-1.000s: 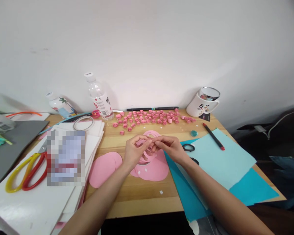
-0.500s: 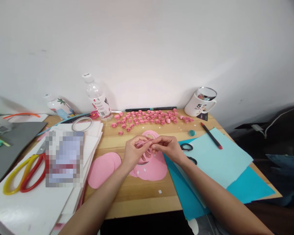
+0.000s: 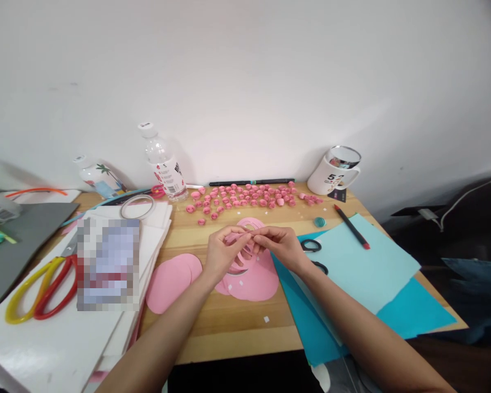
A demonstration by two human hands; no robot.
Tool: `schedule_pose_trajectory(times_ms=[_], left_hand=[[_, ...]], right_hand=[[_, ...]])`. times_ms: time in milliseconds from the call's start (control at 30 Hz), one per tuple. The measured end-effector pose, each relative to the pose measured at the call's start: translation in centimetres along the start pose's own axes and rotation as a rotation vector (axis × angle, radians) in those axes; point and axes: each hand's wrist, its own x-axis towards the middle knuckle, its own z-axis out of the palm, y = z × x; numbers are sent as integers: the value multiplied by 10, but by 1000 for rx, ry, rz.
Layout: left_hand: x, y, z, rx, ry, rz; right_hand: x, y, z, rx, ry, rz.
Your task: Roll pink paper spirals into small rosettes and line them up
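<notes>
Fingertips pinched, my left hand [image 3: 224, 252] and my right hand [image 3: 281, 245] meet over the middle of the table. Between them is a pink paper strip [image 3: 234, 237], mostly covered by the fingers. Beneath the hands lie pink paper pieces [image 3: 257, 284], some cut into curved bands. Rounded pink paper cutouts [image 3: 169, 284] rest to the left, beside my left forearm. Beyond my hands, many small rolled pink paper roses [image 3: 251, 195] are spread in rows. Black-handled scissors [image 3: 311, 245] lie just right of my right hand, partly under pale blue paper [image 3: 364, 262].
On the left, a stack of white paper [image 3: 57, 349] carries scissors with yellow and red handles [image 3: 45, 289] and a tape roll [image 3: 137, 207]. A clear bottle [image 3: 163, 164] and a white mug [image 3: 331, 174] stand near the wall. A dark pencil [image 3: 354, 229] lies at right.
Both hands stay together in nearly the same place, with the fingertips shifting slightly around the strip. Nothing else on the table has visibly moved.
</notes>
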Motion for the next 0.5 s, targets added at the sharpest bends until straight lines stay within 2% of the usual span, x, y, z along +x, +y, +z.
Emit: schedule_pose_trajectory(times_ms=[500], left_hand=[[-1, 2, 0, -47, -32, -74]], right_hand=[[-1, 0, 1, -29, 37, -1]])
